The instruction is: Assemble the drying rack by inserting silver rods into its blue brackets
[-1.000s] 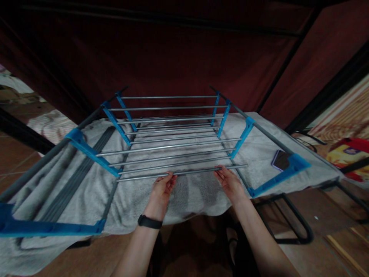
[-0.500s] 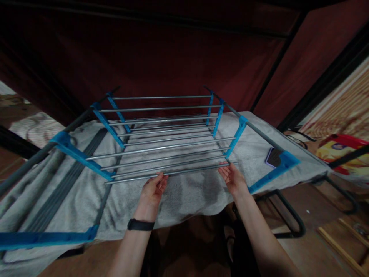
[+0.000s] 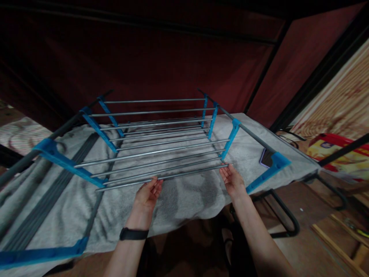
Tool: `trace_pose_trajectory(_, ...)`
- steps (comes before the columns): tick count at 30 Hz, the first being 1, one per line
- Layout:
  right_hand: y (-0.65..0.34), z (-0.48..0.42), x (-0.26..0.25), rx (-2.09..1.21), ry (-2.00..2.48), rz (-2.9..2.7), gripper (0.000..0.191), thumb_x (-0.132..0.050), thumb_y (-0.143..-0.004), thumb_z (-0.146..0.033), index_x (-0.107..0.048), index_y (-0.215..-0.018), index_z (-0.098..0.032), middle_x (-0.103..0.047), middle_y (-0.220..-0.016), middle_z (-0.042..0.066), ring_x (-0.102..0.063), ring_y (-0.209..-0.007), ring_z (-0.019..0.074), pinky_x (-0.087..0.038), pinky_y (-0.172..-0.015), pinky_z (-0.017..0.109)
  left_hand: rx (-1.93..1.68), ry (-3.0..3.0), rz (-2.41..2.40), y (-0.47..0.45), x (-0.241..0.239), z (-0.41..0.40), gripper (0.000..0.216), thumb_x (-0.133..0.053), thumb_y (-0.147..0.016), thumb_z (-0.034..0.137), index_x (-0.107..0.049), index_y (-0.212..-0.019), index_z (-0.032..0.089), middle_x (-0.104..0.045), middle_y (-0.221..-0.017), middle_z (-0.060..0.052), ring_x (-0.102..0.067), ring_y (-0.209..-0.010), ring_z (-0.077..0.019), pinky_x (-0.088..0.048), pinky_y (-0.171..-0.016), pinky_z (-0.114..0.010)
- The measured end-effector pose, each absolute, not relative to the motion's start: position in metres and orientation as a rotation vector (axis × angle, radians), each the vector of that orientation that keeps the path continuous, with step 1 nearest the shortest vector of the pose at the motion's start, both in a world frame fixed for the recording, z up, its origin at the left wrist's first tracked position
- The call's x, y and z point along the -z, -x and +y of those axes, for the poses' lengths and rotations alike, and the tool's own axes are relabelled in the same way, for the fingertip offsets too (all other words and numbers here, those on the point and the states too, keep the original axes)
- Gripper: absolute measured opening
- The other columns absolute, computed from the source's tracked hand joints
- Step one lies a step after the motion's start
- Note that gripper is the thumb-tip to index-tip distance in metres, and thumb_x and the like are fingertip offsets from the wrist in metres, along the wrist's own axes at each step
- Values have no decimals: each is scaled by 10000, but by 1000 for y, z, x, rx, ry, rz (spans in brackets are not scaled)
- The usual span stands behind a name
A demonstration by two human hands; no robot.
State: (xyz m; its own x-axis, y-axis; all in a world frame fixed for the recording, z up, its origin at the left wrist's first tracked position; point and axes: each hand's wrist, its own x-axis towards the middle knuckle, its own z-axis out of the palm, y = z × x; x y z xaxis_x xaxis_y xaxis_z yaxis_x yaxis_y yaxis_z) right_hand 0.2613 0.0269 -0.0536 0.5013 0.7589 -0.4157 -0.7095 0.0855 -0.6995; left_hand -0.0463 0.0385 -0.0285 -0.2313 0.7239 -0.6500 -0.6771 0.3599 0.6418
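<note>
My left hand (image 3: 147, 195), with a dark band on its wrist, pinches the nearest grey metal rod (image 3: 190, 173) left of its middle. The fingers of my right hand (image 3: 233, 181) are closed on the same rod near its right end. Its left end lies beside the lower end of a blue plastic bracket (image 3: 62, 161); I cannot tell whether it is fitted there. Beyond it, several parallel rods span between blue brackets on two long grey side tubes (image 3: 253, 135), forming a rack frame. Another blue bracket (image 3: 268, 173) on the right has no rod in it.
The frame lies on a grey blanket (image 3: 184, 204) over a low support. Loose grey tubes (image 3: 52, 192) lie on the left, a phone (image 3: 265, 158) on the right. A dark red panel (image 3: 161, 61) stands behind. A red and yellow package (image 3: 337, 150) sits at far right.
The whole view has shifted slightly, so the frame appears lower and further left. The rod's right end sits a little further left relative to the right bracket. Both hands keep their grip.
</note>
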Motion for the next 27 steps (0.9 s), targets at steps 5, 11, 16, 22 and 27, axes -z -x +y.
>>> trace_pose_trajectory(5,-260,26,54,-1072,993,-38,125,-724,-794,-187,-627,-729,-231,-712,-683,-40,-678,-633,98,-605,-668,214,-1290,-27,1270,44,28,39,187,-535,-872,1,-599,-753,129,-633,-653,-14,-662,-589,-109,-510,-510,-175)
trace_pose_trajectory(11,-258,25,54,-1071,954,-72,219,-783,-730,-153,-582,-677,-222,-688,-646,-56,-659,-593,85,-609,-672,209,-1262,-36,1248,42,28,38,198,-532,-851,-25,-609,-750,128,-634,-647,-19,-673,-606,-125,-523,-526,-185)
trace_pose_trajectory(16,-254,24,51,-1099,965,-73,212,-765,-737,-123,-586,-662,-209,-707,-682,-37,-676,-621,87,-603,-678,194,-1298,-60,1192,40,28,38,241,-527,-814,-77,-628,-767,137,-655,-667,-10,-679,-619,-118,-544,-574,-184)
trace_pose_trajectory(22,-248,24,49,-1115,981,-84,208,-785,-681,-69,-619,-677,-195,-704,-674,-38,-664,-595,86,-600,-652,191,-1297,-95,1159,38,30,37,245,-547,-803,-82,-648,-791,141,-695,-715,-22,-690,-644,-120,-553,-593,-183)
trace_pose_trajectory(27,-240,25,53,-1129,978,-109,225,-815,-628,-83,-614,-632,-185,-709,-695,-32,-645,-587,72,-584,-662,181,-1292,-111,1143,37,32,37,243,-534,-818,-81,-645,-782,132,-694,-702,-24,-695,-654,-120,-550,-586,-174)
